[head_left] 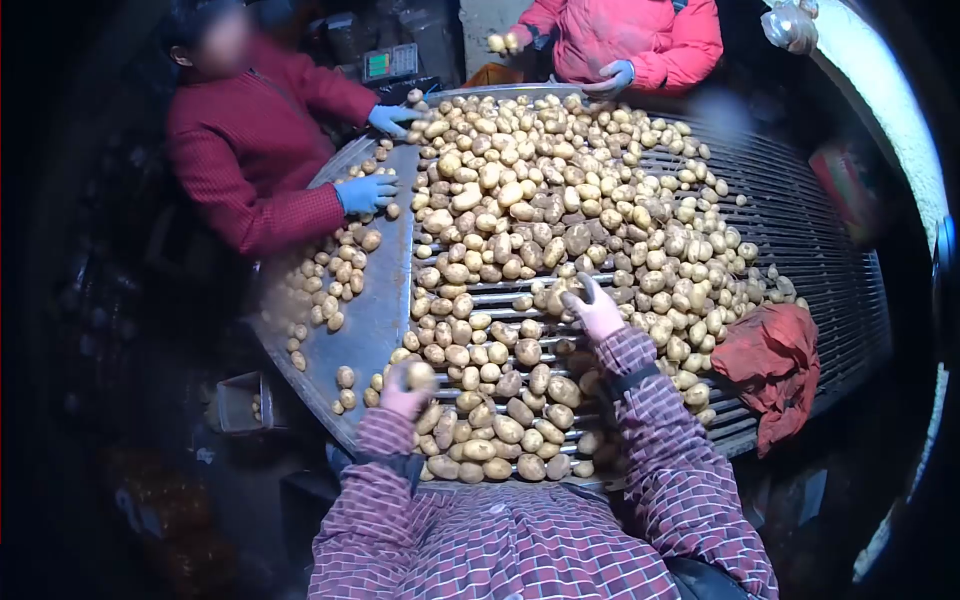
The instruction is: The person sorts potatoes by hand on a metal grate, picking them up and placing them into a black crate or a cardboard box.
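Note:
Many pale yellow potatoes [505, 190] of mixed sizes, some with dark soil on them, lie on a slatted metal sorting table [800, 230]. At the table's near left, my left hand [404, 396] is closed round a potato [421, 376], partly blurred. My right hand [597, 310], in a glove with grey fingers, reaches over the middle slats. Its fingers curl round a potato [562, 297] at the edge of the heap; the grip is partly hidden by the hand itself. Larger potatoes [508, 429] lie on the slats between my forearms.
A smooth metal side ledge [375, 290] on the left carries small potatoes. One co-worker's blue-gloved hands [367, 193] rest there; another co-worker [625, 40] stands at the far side holding potatoes. A red cloth [770, 365] hangs over the right slats. A box [243, 402] sits low at left.

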Tool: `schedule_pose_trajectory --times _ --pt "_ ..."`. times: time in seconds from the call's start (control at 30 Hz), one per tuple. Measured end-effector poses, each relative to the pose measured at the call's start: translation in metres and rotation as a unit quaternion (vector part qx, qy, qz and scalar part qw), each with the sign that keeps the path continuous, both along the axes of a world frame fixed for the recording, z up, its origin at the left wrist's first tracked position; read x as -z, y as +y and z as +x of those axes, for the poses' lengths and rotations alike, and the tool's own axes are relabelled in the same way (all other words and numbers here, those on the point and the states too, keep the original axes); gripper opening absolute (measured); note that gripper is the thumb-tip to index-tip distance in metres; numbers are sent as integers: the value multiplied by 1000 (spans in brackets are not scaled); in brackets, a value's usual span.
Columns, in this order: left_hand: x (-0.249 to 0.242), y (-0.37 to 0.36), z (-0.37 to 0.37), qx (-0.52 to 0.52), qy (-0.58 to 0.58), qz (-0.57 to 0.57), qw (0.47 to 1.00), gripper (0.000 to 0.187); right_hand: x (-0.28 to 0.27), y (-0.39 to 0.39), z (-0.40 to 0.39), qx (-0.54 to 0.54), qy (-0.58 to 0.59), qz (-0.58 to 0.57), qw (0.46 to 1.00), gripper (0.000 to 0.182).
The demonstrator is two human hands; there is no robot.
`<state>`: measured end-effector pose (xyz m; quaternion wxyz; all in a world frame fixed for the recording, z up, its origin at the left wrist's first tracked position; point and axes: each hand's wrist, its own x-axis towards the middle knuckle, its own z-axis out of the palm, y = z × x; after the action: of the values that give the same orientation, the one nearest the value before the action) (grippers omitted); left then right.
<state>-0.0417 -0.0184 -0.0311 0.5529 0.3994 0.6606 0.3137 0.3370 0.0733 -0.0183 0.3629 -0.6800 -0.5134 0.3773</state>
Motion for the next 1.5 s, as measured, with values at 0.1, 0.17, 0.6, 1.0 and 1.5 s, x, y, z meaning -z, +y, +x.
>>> schedule_pose_trajectory --times 0.1,0.17,0.6,1.0,1.5 --pt "-10 -23 -36 -191 -375 -17 907 43 -50 -34 -20 -81 -170 -5 982 52" --pt "-11 -39 -46 -225 -461 8 858 41 -39 -52 -44 -220 -291 -58 929 46" --pt "-31 -160 -75 -319 -319 5 892 51 -42 -48 -71 -217 309 -148 914 43" --pt "-42 -221 -85 -406 -358 8 841 43 -5 -108 -287 -508 -484 1 713 29" --pt "97 -390 -259 -615 -393 118 673 47 -77 -181 -391 -584 168 -100 788 60"
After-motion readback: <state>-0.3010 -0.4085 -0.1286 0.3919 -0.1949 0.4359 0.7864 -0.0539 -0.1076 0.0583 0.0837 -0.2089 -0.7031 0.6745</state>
